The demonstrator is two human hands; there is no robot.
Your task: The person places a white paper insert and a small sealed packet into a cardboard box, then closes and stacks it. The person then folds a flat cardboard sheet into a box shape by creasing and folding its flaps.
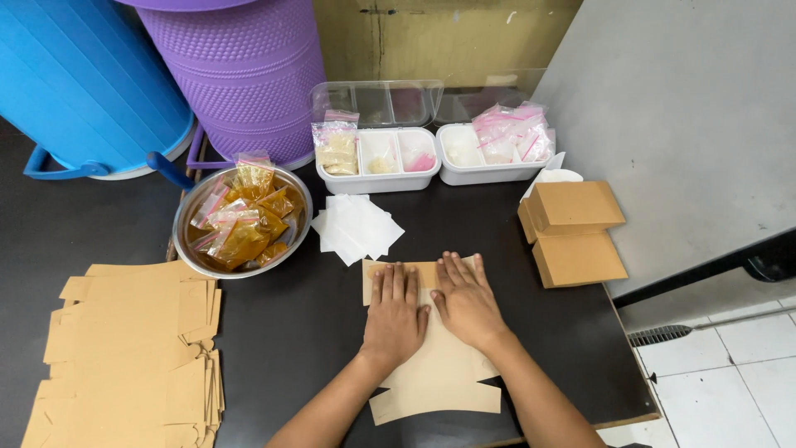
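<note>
Buckets first, since they fill the far left corner: a blue bucket (79,79) and a ribbed purple bucket (249,70) stand side by side at the back of my dark table (307,315). To the right a grey slab (680,116), perhaps another tabletop, overlaps the table's right edge, and past the near right corner I see white floor tiles (730,365) with a drain grate.

At the near left corner lies a thick stack of flat brown box blanks (124,348), none of them folded. By my count only two made-up brown boxes (572,232) sit at the right edge, so I judge the work is early, with most of the pile left.

A steel bowl (186,224) of orange-filled sachets sits left of centre, toward the back. Behind it, along the back edge, are two white divided trays (452,170) holding small pink-sealed bags. A few white paper squares (356,226) lie fanned near the middle.

One box blank (439,373) lies flat at the near edge, in front of me. My left hand (395,311) and right hand (466,299) both rest on its far end, fingers stretched out and palms down, thumbs nearly meeting; they press the card and grasp nothing.
</note>
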